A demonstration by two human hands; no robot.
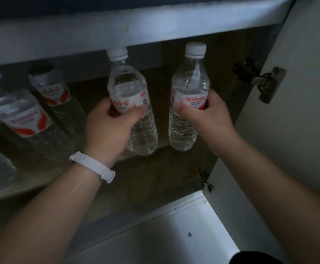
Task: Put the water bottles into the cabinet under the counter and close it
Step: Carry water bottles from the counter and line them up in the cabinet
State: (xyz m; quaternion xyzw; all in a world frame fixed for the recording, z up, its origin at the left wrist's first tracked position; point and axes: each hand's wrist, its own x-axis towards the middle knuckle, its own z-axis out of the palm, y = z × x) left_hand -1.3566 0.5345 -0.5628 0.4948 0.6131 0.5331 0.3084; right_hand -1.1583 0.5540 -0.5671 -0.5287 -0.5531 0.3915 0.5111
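Both of my arms reach into the open cabinet under the counter. My left hand (110, 128) grips a clear water bottle (130, 86) with a white cap and a red-and-white label, tilted slightly left. My right hand (210, 119) grips a second such bottle (190, 80), held upright beside the first. Both bottle bases hang just above the brown cabinet shelf (155, 168). Several more labelled bottles stand on the shelf at the left, among them a near bottle (19, 115) and a farther bottle (50, 88).
The white cabinet door (298, 115) stands swung open on the right, its metal hinge (264, 82) showing. The counter's white front edge (117, 29) runs just above the bottle caps. A pale floor (164, 235) lies below the shelf front.
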